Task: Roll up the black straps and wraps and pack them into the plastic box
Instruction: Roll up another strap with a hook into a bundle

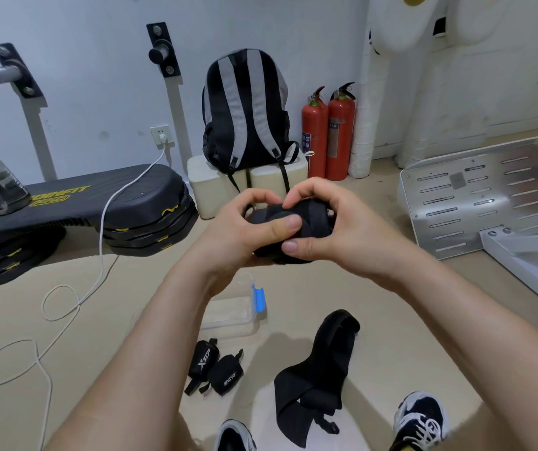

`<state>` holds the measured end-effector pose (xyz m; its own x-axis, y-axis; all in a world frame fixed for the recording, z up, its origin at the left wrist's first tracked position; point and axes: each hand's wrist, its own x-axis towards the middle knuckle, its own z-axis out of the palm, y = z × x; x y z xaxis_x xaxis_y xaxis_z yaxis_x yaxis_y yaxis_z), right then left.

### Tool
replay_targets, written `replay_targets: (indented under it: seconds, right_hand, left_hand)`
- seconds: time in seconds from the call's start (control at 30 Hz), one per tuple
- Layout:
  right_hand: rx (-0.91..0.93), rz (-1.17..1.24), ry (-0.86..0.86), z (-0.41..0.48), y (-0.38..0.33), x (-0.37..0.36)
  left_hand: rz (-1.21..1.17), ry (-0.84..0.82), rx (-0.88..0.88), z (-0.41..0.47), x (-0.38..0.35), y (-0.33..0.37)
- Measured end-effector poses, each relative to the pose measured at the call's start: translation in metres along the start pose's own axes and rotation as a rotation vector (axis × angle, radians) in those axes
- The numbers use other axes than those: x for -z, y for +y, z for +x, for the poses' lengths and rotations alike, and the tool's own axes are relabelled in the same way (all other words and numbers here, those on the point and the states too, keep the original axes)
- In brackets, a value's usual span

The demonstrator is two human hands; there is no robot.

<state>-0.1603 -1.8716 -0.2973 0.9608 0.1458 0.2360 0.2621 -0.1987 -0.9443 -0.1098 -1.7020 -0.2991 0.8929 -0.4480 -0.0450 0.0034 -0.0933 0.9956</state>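
Both hands hold a thick roll of black wrap in the air at the middle of the view. My left hand grips its left side with the thumb pressed across the front. My right hand curls over the top and right side, thumb under the roll. Below on the floor stands the clear plastic box with a blue clip, partly hidden by my left forearm. Two small rolled black wraps with white lettering lie in front of it. A long loose black wrap lies unrolled to their right.
A black step platform with a clear jug stands at left, and a white cable trails over the floor. A backpack and two red extinguishers stand by the wall. A metal plate lies at right. My shoes show at the bottom.
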Motion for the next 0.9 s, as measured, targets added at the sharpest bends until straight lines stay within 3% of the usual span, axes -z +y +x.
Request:
replay_targets:
  seconds: [0.13,0.27,0.6,0.8,0.9]
  right_hand:
    - [0.003,0.086,0.023,0.004,0.0,0.006]
    - [-0.211,0.218,-0.029,0.004,0.002,0.008]
    - [-0.06,0.148,0.076,0.003,-0.002,0.001]
    - [-0.215,0.651,0.275,0.009,0.008,0.0]
    - [-0.235,0.718,0.363,0.012,0.014,-0.007]
  left_hand:
    - [0.027,0.117,-0.025,-0.003,-0.01,0.004]
    - [0.013,0.244,-0.106,-0.002,-0.016,0.001]
    - [-0.085,0.301,-0.246,-0.005,-0.019,0.004]
    - [-0.316,0.319,-0.124,0.0,-0.027,-0.002]
    - [-0.253,0.223,-0.036,0.002,-0.033,-0.007]
